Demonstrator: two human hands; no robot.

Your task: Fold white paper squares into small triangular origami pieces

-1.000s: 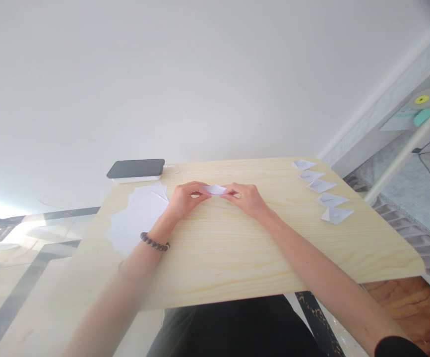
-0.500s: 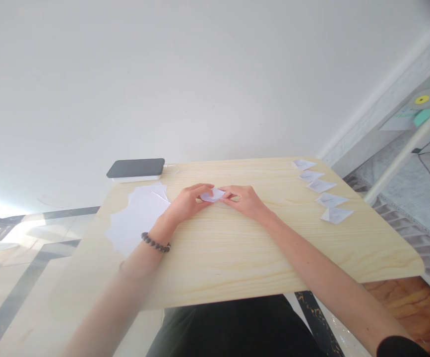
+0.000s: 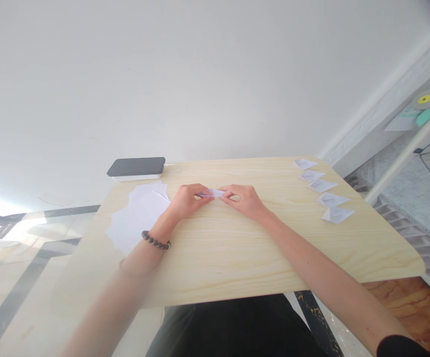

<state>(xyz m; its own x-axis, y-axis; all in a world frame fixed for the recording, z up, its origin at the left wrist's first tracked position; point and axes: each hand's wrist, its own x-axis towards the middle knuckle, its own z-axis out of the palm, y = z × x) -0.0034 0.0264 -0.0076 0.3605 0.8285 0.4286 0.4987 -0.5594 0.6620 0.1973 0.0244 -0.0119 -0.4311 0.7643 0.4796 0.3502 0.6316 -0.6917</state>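
Observation:
A small folded piece of white paper (image 3: 216, 192) is held between my two hands over the middle of the table. My left hand (image 3: 189, 199) pinches its left end between thumb and fingers. At the right end, my right hand (image 3: 242, 199) grips it the same way, fingertips pressed together. The paper looks narrow from here, and my fingers hide both of its ends. To the left of my left hand, a spread of white paper sheets (image 3: 136, 213) lies on the table, partly under my left forearm.
Several folded white paper pieces (image 3: 322, 185) stand in a row along the right side of the wooden table (image 3: 229, 263). A dark phone (image 3: 136, 166) rests on a white block at the back left, with a white cable. The wall rises directly behind the table.
The paper now appears narrower and flatter between my fingers. My left fingers have closed over its left end, while my right hand has stayed nearly in place.

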